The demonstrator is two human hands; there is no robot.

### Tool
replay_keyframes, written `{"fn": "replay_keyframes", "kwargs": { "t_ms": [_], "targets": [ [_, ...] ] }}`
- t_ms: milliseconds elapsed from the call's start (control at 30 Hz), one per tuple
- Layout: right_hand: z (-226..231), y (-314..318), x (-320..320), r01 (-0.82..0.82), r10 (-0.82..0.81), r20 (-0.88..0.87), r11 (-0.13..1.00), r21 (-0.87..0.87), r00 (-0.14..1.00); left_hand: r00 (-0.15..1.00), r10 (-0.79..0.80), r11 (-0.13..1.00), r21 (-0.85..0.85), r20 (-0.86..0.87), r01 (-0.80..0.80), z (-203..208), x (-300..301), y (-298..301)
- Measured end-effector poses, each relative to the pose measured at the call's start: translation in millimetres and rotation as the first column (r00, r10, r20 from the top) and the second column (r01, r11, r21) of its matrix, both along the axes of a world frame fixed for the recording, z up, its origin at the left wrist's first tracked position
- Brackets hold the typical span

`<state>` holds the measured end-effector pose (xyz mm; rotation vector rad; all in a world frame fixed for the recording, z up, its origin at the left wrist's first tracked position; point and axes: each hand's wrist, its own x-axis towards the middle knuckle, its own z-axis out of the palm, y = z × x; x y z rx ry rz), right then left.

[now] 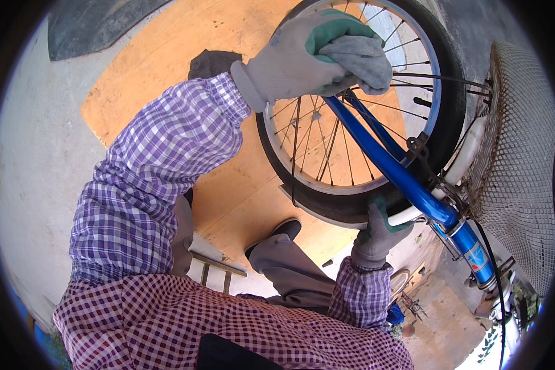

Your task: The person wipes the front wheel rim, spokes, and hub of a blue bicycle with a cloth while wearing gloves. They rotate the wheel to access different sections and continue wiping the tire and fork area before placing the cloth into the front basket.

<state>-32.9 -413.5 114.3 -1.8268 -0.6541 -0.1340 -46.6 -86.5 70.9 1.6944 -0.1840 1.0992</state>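
Seemingly mid-wipe, the left hand clutches a grey cloth at upper centre; the next stroke calls for the right hand, grip unclear, to steady the tyre.

Fisheye cam, L of 2, head-mtd, faces down, close range; wheel upper R-ctr, wearer's shirt btm.

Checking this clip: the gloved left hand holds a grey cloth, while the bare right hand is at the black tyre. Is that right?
Not quite: the right hand at the black tyre is not bare; the head view shows it in a grey-and-green glove. The gloved left hand does hold a grey cloth.
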Motion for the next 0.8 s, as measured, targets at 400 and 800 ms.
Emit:
{"fn": "replay_keyframes", "kwargs": {
  "t_ms": [400, 800],
  "targets": [
    [-126.1, 68.1, 45.7, 0.006, 0.01, -0.249, 0.998, 0.063, 0.968, 0.669, 0.426, 0.892, 0.16, -0.609, -0.422, -147.8, 67.4, 107.5],
    [-115.3, 69.1, 56.7, 0.011, -0.002, -0.138, 0.998, 0.064, 0.99, 0.935, 0.14, 0.979, -0.094, -0.326, -0.18, -137.1, 25.0, 88.9]
  ]
}}
